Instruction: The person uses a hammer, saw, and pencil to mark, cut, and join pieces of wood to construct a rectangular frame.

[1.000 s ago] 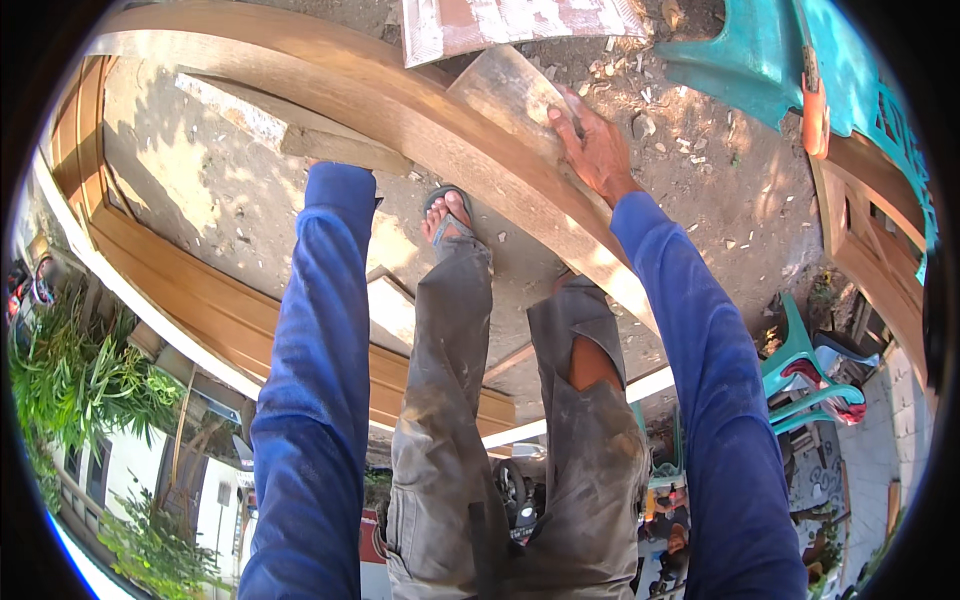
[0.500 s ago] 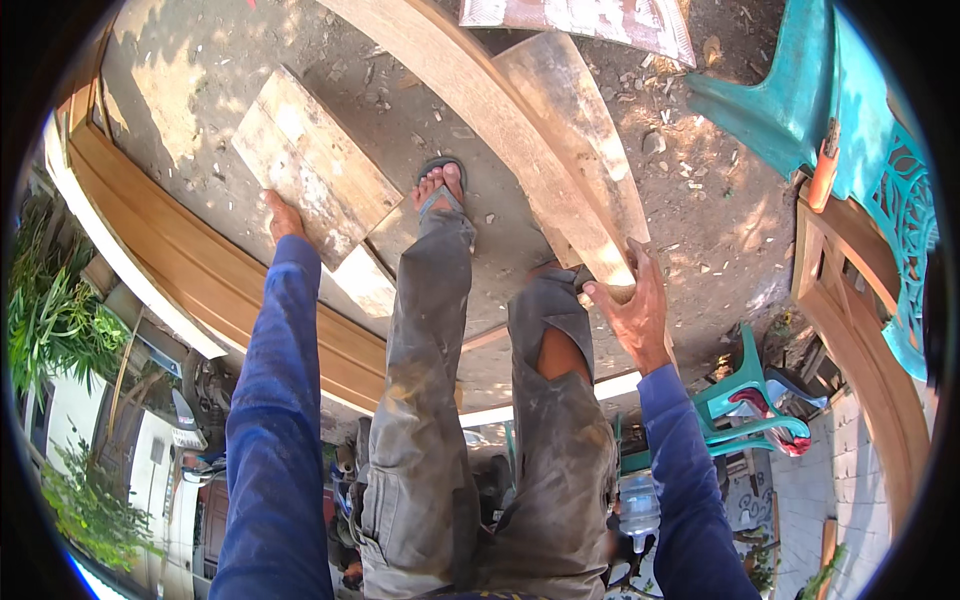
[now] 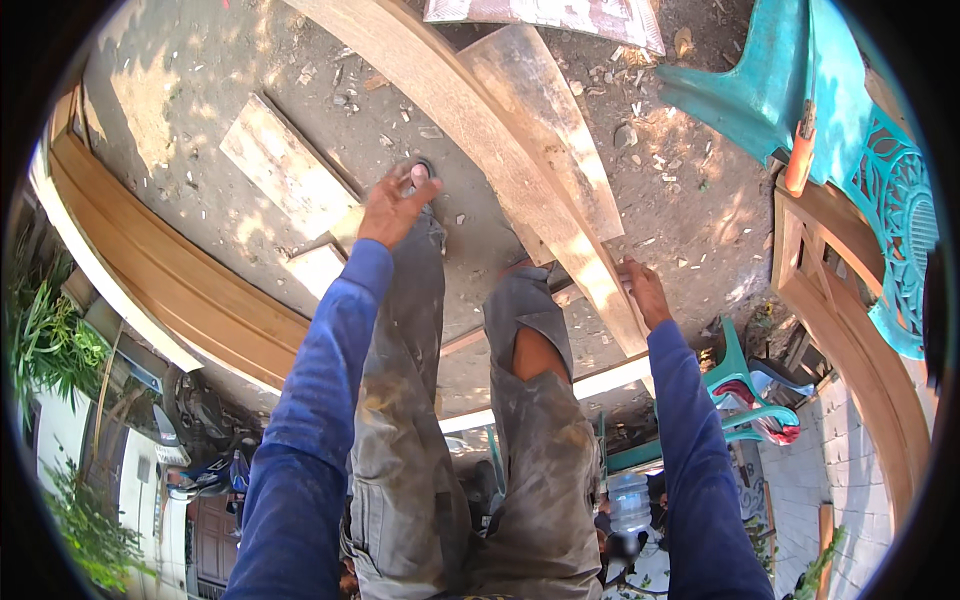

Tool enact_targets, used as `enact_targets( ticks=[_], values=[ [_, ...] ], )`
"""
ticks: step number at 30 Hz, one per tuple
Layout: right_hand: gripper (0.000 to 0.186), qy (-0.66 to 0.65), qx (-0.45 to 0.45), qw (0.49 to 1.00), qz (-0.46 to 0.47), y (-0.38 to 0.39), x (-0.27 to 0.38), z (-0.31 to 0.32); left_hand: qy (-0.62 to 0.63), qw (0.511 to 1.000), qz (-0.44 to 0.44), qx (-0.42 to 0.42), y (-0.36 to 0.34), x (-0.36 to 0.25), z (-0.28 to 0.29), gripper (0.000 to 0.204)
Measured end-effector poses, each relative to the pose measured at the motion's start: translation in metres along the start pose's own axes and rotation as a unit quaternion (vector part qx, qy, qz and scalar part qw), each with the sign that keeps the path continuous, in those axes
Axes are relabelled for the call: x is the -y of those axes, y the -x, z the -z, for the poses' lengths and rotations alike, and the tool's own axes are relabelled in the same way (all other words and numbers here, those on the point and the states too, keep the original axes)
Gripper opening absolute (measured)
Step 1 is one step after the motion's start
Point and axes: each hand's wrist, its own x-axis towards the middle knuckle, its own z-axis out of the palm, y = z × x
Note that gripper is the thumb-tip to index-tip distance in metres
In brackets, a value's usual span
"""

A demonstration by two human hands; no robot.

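A long curved wooden beam (image 3: 480, 130) runs from the top of the view down to its end beside my right knee. My right hand (image 3: 648, 292) is at the beam's right side near that end, its bent fingers gripping the edge; part of the grip is hidden. Over my left foot, my left hand (image 3: 393, 205) hangs in the air with thumb and fingers apart and nothing in it. A wide flat board (image 3: 550, 120) lies under the beam on its far side. To the left of my left hand rests a pale plank (image 3: 285, 165) on the ground.
A grooved curved wooden piece (image 3: 160, 250) lies along the left. At the right, a turquoise plastic chair (image 3: 780, 90) has an orange-handled tool (image 3: 800, 160) on it, with a curved wooden frame (image 3: 850, 340) below. Wood chips litter the dirt ground (image 3: 690, 210).
My left hand has left the pale plank and moved right, over my foot. The beam's near end now reaches lower in view, and my right hand has shifted from its end to its side.
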Motion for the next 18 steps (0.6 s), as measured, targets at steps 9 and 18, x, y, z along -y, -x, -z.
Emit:
enact_targets(
  ticks=[9, 18],
  values=[
    [0.062, -0.069, 0.089, 0.992, -0.049, -0.002, 0.008, -0.017, 0.190, 0.980, -0.053, 0.038, -0.012, 0.003, -0.100, 0.036],
    [0.058, -0.026, 0.061, 0.997, -0.028, 0.000, -0.009, -0.014, 0.281, 0.945, 0.139, 0.091, 0.039, 0.015, -0.081, 0.060]
  ],
)
